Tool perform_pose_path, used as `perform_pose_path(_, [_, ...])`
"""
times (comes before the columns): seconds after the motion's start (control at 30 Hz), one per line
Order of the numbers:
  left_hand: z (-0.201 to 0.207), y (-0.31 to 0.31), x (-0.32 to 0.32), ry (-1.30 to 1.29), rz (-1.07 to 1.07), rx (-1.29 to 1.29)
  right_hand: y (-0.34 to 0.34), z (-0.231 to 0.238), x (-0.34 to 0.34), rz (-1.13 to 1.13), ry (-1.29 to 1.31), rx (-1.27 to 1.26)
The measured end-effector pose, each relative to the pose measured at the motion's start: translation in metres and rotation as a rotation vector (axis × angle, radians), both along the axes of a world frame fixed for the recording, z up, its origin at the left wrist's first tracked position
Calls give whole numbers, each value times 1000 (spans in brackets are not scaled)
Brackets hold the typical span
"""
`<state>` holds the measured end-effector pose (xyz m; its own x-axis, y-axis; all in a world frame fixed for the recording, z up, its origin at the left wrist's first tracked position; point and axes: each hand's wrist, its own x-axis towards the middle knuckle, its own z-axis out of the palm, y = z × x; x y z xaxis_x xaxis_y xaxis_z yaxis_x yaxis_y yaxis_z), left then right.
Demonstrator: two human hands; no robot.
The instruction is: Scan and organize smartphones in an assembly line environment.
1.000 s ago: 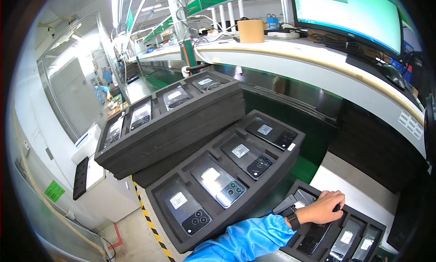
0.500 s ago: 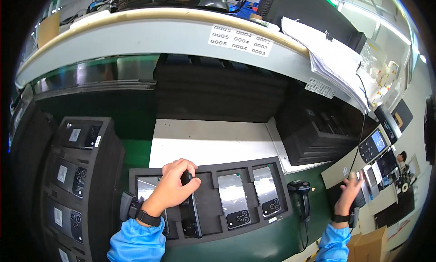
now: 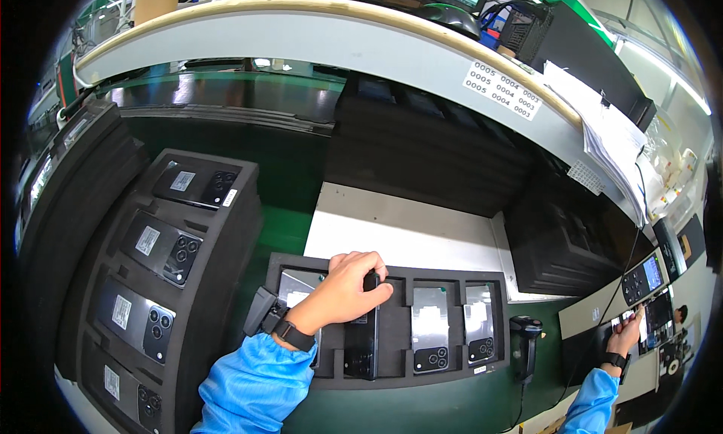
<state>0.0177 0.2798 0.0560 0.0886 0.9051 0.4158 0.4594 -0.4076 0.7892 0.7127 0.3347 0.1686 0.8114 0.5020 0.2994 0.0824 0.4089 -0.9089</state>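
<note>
Spanning the top, the pale shelf (image 3: 226, 36) overhangs the green bench (image 3: 422, 404), where a thick black foam stack (image 3: 235, 242) at left bears four dark phones in its top layer. Nearer the middle lies a foam tray (image 3: 457, 321); its two rightmost slots hold silver-backed phones (image 3: 430, 325), and another phone is partly hidden under the left forearm. At far right stands an instrument with a small lit screen (image 3: 651, 272). The left hand (image 3: 348, 289) is curled nearly closed, pinching a black phone (image 3: 361, 345) by its upper end, tilted on edge at the tray's second slot; whether its lower end touches foam cannot be told. That one-ended pinch seems the main risk: a loosened thumb could let the phone drop, or a twist could scrape it against the slot wall. The scanner (image 3: 527, 345) lies just right of the tray, its thin cord liable to snag a sweeping sleeve. The smaller-looking right hand (image 3: 624, 336) is partly closed beside the instrument; I cannot tell whether it holds anything.
</note>
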Motion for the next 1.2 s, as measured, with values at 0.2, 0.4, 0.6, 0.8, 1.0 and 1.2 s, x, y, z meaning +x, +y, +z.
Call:
perform_pose_path(0.2, [-6,5,0,12,7,-20,-13,14,-55,-107,-57,-54])
perform_pose_path(0.4, [-5,0,0,-11,8,-17,-32,-44,103,-82,-280,-224])
perform_pose_path(0.6, [-3,9,8,17,-5,-35,-102,-84,-208,411,155,-519])
perform_pose_path(0.8, [-8,7,-10,-116,-45,-58,-94,-66,-411,1335,-546,-863])
perform_pose_path(1.0, [-3,7,0,-37,-42,-47,-98,-69,-461,1561,-863,-1174])
perform_pose_path(1.2, [4,-8,0,158,3,-57,-102,-91,-364,581,-774,-561])
